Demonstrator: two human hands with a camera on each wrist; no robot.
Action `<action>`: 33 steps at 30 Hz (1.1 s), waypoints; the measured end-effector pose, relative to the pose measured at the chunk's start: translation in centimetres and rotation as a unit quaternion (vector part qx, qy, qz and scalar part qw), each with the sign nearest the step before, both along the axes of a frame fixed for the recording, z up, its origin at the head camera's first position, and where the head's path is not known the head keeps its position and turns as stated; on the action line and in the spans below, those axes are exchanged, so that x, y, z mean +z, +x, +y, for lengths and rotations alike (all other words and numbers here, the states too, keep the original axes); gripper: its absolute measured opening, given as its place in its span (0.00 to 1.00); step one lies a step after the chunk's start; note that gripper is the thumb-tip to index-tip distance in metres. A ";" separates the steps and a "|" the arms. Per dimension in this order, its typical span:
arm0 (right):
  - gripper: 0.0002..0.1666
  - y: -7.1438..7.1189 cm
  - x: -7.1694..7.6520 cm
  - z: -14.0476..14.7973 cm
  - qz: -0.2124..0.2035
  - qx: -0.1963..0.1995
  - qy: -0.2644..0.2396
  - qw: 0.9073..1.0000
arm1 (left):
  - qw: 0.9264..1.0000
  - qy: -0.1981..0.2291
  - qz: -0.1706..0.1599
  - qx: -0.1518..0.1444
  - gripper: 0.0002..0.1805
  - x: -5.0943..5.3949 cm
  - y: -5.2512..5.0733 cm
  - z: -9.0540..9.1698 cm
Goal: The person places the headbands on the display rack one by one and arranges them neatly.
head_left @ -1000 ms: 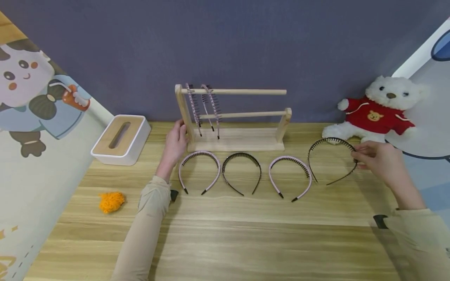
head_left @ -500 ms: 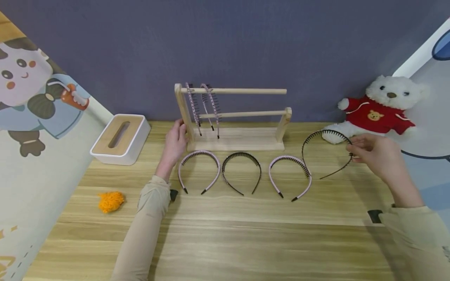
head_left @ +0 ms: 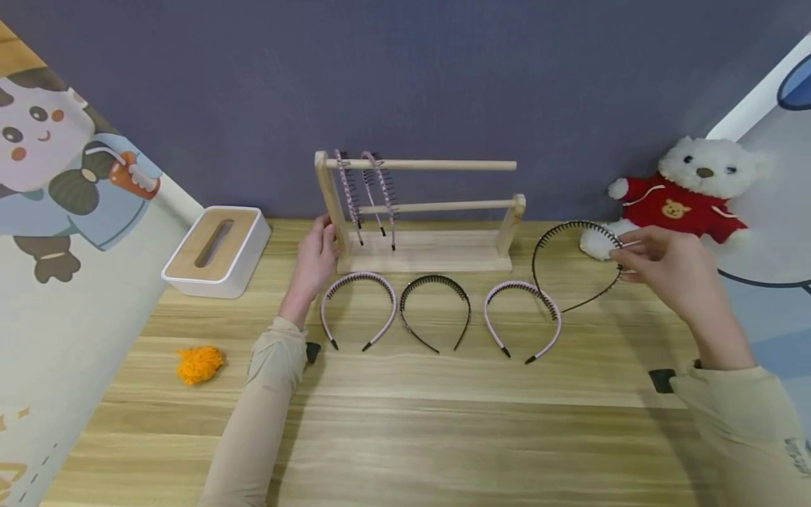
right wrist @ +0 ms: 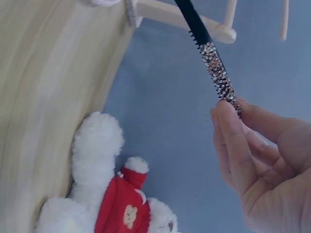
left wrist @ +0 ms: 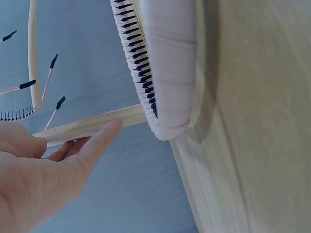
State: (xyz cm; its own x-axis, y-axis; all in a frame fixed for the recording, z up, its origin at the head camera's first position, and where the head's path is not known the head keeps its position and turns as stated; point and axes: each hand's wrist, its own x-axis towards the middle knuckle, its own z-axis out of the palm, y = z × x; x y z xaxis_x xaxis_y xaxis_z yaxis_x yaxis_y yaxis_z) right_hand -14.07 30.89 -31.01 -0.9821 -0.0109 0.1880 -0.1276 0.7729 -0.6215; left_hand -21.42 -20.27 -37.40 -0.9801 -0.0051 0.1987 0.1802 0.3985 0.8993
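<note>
A black toothed headband [head_left: 578, 224] with a glittery stretch [right wrist: 219, 73] is raised off the table, pinched at its right side between the thumb and fingers of my right hand [head_left: 668, 271]. Its left arm overlaps a pink headband [head_left: 486, 320] in the head view. My left hand [head_left: 317, 260] grips the left upright of a wooden two-bar rack [head_left: 424, 252], thumb and fingers on either side of it. Several pinkish headbands [head_left: 384, 186] hang at the left end of the rack's bars. In front lie another pink headband [head_left: 324, 310] and a black headband [head_left: 467, 303].
A white teddy bear in a red top [head_left: 681, 208] sits at the back right, close behind my right hand. To the left stand a white tissue box [head_left: 218, 285] with a wooden lid and an orange yarn bundle [head_left: 199, 365]. A dark wall rises behind the rack.
My right hand has moved left and upward in the head view, carrying the black headband away from the table towards the rack. The left hand stays at the upright.
</note>
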 end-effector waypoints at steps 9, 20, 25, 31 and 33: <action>0.18 0.0 1.4 -1.9 0.013 0.001 -0.023 1.000 | 1.000 -0.009 0.007 0.001 0.24 -0.1 0.0 0.1; 0.18 0.1 2.8 -4.0 0.054 -0.003 -0.019 0.998 | 1.000 0.000 0.002 -0.001 0.24 0.0 -0.1 0.0; 0.18 0.2 3.6 -4.6 0.054 0.001 -0.037 0.998 | 1.000 -0.003 0.007 0.001 0.24 0.0 -0.1 0.0; 0.17 0.2 4.4 -5.5 0.072 0.007 -0.056 0.996 | 1.000 0.005 0.007 -0.002 0.24 0.0 -0.1 0.0; 0.16 0.1 4.6 -5.8 0.082 0.006 -0.055 0.995 | 1.000 0.008 0.007 -0.004 0.24 0.0 0.0 0.0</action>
